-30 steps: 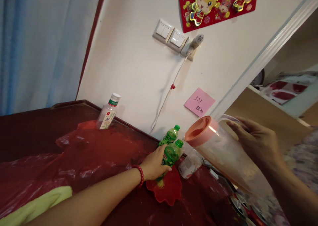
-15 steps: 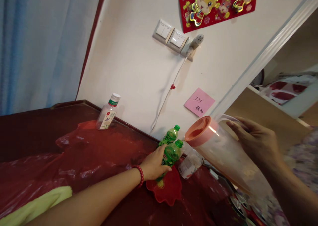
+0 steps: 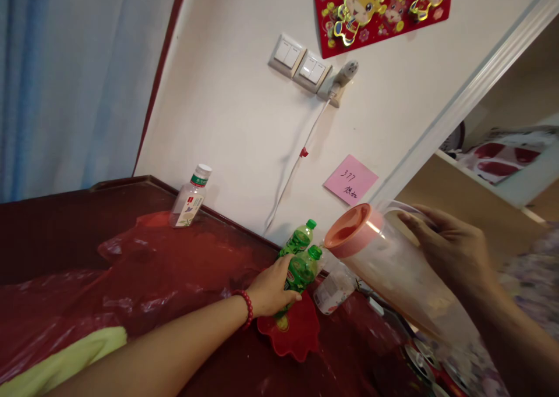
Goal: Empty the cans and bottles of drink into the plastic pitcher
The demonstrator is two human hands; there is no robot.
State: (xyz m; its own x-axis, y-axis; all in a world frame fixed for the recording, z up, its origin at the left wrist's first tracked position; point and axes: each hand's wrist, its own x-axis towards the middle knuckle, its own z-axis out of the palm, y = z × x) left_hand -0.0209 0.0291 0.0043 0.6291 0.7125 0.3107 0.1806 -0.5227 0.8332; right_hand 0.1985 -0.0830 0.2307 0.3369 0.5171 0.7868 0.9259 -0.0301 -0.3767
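Observation:
My left hand (image 3: 276, 286), with a red bead bracelet at the wrist, is wrapped round a green plastic bottle (image 3: 304, 268) with a green cap. Under that bottle lies a red scalloped tray (image 3: 301, 333). A second green bottle (image 3: 297, 240) stands just behind it, by the wall. On the right, my right hand (image 3: 449, 245) grips the white handle of a clear pitcher (image 3: 393, 269) with an orange lid. The pitcher is tilted, its lid towards the green bottles. A clear bottle with a pale label (image 3: 334, 292) is between the tray and the pitcher.
Farther left, a clear bottle with a white cap (image 3: 188, 199) stands against the wall. Red plastic film (image 3: 174, 263) covers part of the dark table. Yellow cloth (image 3: 74, 359) lies at lower left, drink cans (image 3: 421, 359) at lower right. A white cord (image 3: 290, 181) hangs down the wall.

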